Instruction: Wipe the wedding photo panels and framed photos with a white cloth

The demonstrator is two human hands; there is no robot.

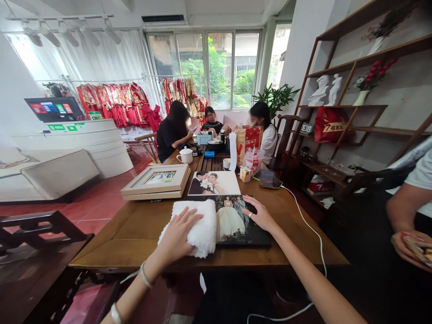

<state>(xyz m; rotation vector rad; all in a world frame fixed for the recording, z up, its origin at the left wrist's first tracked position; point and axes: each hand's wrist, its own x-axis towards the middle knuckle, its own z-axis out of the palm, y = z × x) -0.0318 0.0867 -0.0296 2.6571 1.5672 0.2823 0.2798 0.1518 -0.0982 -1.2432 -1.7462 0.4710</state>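
Observation:
Under my left hand (180, 231) lies a folded white towel (204, 229), its fingers stretched out flat over the cloth. The towel covers the left part of a dark wedding photo panel (249, 235), which shows a couple with a pale gown. My right hand (258, 213), wearing a ring, rests with spread fingers on the panel's upper right part. Just behind it lies a lighter wedding photo print (222, 183) of a couple with a bouquet. Both photos are flat on the wooden table (124, 234).
Stacked pale picture frames (157, 180) sit to the left. Behind are a white lidded mug (185, 155), a paper bag (249, 141) and a small box (245, 174). A phone (268, 179) trails a white cable along the right side. Several people sit around; one at right holds food.

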